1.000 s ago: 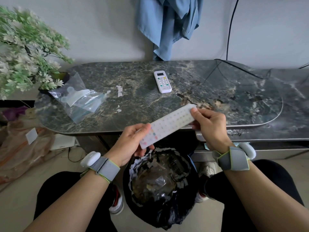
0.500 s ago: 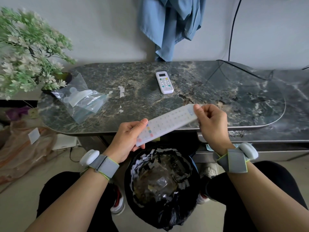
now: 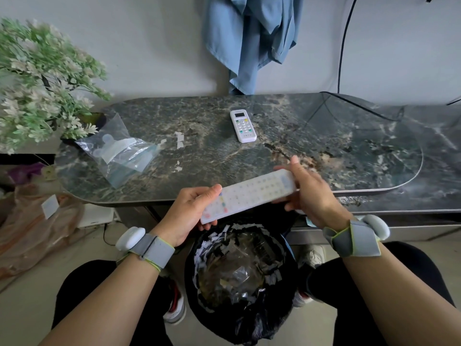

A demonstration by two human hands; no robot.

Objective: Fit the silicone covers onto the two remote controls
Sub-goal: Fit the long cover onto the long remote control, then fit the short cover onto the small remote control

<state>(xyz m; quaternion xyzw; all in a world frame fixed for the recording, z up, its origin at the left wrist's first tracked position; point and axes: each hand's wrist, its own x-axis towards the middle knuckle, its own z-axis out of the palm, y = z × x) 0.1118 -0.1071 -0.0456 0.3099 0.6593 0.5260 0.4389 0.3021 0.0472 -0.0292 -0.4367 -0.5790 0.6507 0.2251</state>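
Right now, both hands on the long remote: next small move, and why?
Probably lay the long remote on the table. It looks sleeved in milky silicone end to end, with the left hand and right hand gripping its ends. The small remote lies bare, and a white piece sits in the plastic bag.

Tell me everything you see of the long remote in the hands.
The long remote is a white bar, its skin milky as if silicone-covered, with rows of pale buttons and coloured ones near the left end. Face up and slanted, it hangs above the bin. The left hand pinches its lower end, the right hand its upper end.
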